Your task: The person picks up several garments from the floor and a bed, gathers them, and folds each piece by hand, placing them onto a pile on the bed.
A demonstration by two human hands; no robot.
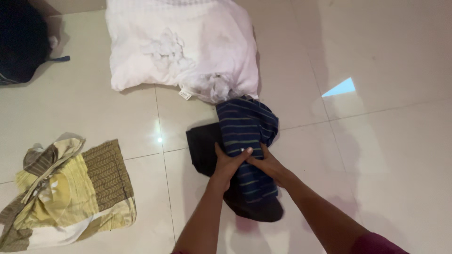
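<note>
A navy striped garment (247, 129) lies over a dark folded cloth (203, 146) on the tiled floor, in the middle of the head view. My left hand (227, 164) presses on the garment's left edge, fingers closed around the fabric. From the right, my right hand (269, 164) grips the same striped fabric, and the two hands touch at the fingertips. The garment's lower part runs between my forearms toward me.
A white pillow-like bundle (181, 44) lies at the top, touching the striped garment. A folded yellow and brown patterned cloth (66, 193) sits at the lower left. A dark object (21, 40) is in the top left corner. A bright triangle of light (340, 88) marks the floor at right.
</note>
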